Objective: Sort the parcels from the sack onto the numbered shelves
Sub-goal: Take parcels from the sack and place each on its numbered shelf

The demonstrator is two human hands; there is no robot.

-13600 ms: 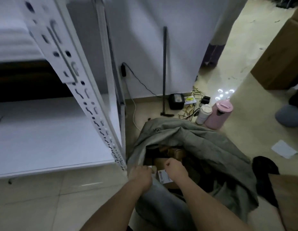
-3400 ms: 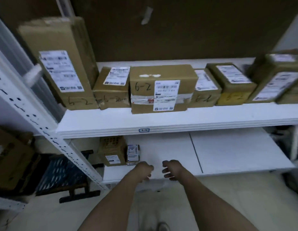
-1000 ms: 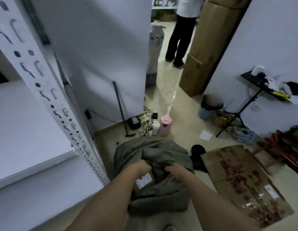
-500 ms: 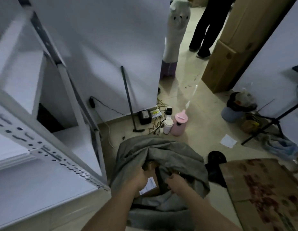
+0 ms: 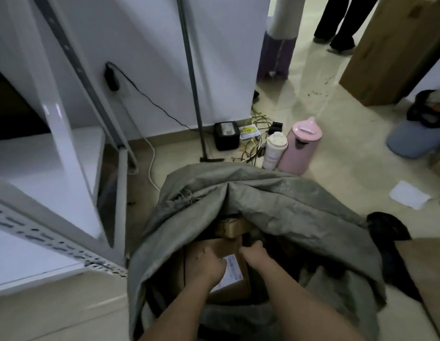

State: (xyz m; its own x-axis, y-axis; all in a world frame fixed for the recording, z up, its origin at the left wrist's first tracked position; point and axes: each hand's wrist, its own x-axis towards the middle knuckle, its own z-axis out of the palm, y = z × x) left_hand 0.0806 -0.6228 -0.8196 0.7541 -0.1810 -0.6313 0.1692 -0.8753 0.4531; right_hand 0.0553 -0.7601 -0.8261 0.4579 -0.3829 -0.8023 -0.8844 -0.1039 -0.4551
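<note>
We have pushed both hands deeper into the grey sack [image 5: 275,207]: our left hand [image 5: 205,263] and right hand [image 5: 254,253] clamp curled fingers on a labelled parcel [image 5: 232,271] inside it; beyond stands a pink kettle [image 5: 301,146].

one head-worn view, and it's looking steeply down and forward, right over the open grey sack [image 5: 275,200] on the floor. close in: both forearms run up from the bottom edge, left hand [image 5: 205,263] and right hand [image 5: 254,252] inside the sack's mouth. white shelf frame [image 5: 59,124] fills the left, pink kettle [image 5: 300,146] sits farther off, wide-angle bend at the edges.
</note>
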